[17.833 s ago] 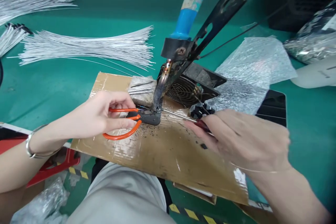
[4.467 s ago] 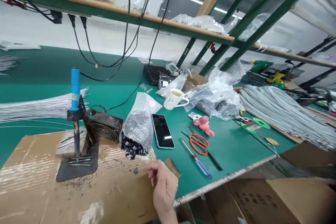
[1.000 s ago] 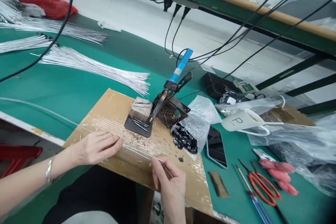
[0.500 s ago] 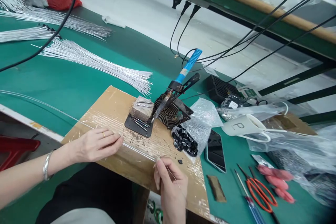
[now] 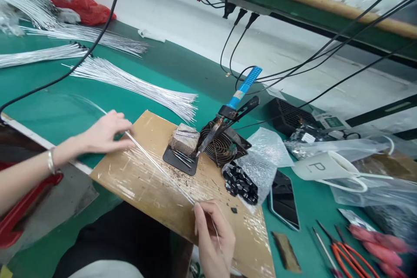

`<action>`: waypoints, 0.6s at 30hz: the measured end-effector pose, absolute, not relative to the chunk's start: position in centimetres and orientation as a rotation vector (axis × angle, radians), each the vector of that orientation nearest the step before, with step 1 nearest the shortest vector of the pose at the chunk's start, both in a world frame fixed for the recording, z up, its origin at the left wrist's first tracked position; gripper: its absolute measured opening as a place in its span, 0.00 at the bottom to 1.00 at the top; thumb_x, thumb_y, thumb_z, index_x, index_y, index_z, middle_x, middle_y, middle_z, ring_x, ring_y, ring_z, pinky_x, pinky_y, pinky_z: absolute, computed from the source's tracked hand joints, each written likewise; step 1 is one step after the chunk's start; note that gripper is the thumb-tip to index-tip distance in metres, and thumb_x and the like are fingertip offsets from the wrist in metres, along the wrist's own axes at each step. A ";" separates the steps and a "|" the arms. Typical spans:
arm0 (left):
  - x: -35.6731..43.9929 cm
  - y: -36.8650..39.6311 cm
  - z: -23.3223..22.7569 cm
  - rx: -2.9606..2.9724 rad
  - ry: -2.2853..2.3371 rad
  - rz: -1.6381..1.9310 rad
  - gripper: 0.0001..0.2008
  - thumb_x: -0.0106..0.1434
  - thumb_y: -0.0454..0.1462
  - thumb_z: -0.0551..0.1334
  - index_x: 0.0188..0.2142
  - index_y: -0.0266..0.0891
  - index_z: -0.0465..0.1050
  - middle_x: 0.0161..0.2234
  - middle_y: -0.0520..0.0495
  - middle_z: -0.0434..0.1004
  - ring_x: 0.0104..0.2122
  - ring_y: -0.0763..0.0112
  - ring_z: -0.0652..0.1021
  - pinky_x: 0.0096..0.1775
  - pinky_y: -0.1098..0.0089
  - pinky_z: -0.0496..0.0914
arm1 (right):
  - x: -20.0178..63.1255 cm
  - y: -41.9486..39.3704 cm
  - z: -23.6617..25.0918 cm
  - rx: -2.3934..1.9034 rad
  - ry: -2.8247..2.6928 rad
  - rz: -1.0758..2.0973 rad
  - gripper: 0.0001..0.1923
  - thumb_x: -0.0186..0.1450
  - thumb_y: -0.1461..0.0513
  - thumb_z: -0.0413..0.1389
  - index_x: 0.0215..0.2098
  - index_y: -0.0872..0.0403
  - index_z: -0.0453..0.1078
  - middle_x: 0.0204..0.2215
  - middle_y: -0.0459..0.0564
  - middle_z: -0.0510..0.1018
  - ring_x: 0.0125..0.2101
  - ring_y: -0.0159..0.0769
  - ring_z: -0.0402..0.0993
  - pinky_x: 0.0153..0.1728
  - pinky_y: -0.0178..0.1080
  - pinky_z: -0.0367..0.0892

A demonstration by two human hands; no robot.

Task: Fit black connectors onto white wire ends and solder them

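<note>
My right hand [image 5: 215, 236] pinches the end of a thin white wire [image 5: 156, 165] between thumb and fingers at the board's front edge. A finer strand hangs over its palm. The wire runs straight up and left into my left hand [image 5: 109, 134], whose fingers are closed round it above the board's left edge. Past that hand the wire curves away, blurred, over the green table. A cardboard work board [image 5: 130, 182] lies beneath the wire. Behind the wire, a soldering iron with a blue handle [image 5: 246, 87] leans in its stand, beside a grey block [image 5: 184, 138] with metal tips.
Bundles of white wires [image 5: 137, 84] lie at the back left. Right of the board are a bag of small black parts [image 5: 241, 182], a phone [image 5: 284, 200], a white cup [image 5: 325, 166] and orange-handled scissors [image 5: 353, 258]. A black cable [image 5: 107, 21] hangs at left.
My left hand has moved left and away from me along the wire, so a longer stretch shows between the hands. My right hand keeps its pinch. The camera view has shifted slightly.
</note>
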State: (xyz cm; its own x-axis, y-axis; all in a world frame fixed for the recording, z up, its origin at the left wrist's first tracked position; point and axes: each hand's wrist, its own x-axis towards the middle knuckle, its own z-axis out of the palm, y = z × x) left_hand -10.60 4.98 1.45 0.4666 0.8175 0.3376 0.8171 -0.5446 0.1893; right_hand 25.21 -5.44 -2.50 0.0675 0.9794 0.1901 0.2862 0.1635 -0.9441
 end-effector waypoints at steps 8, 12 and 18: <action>-14.0 6.9 5.4 2.574 2.156 0.646 0.13 0.70 0.37 0.56 0.31 0.35 0.74 0.42 0.38 0.81 0.52 0.47 0.74 0.59 0.40 0.58 | 23.6 -5.3 -2.0 -1.283 -1.532 0.761 0.12 0.73 0.58 0.57 0.31 0.51 0.72 0.27 0.44 0.69 0.28 0.34 0.64 0.31 0.37 0.58; -4.7 1.4 3.9 2.453 1.747 0.808 0.11 0.74 0.38 0.56 0.48 0.38 0.75 0.50 0.40 0.81 0.51 0.57 0.78 0.55 0.57 0.71 | 23.1 -5.0 -1.6 -1.263 -1.607 0.760 0.11 0.73 0.61 0.57 0.31 0.51 0.72 0.27 0.43 0.69 0.27 0.33 0.64 0.30 0.36 0.59; 4.9 -3.1 1.3 2.182 1.139 0.846 0.11 0.73 0.30 0.54 0.48 0.39 0.74 0.39 0.45 0.81 0.42 0.62 0.79 0.50 0.59 0.74 | 23.0 -4.6 -0.8 -1.239 -1.681 0.848 0.10 0.73 0.63 0.56 0.33 0.52 0.73 0.27 0.45 0.72 0.26 0.32 0.68 0.27 0.33 0.62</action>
State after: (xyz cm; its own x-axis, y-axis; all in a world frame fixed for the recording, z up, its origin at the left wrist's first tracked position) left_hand 4.86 -3.09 1.25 0.4478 0.8485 0.2820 0.5152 -0.5026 0.6943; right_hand 22.99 -4.59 -0.82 -0.1382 0.9606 0.2412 0.3769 0.2763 -0.8841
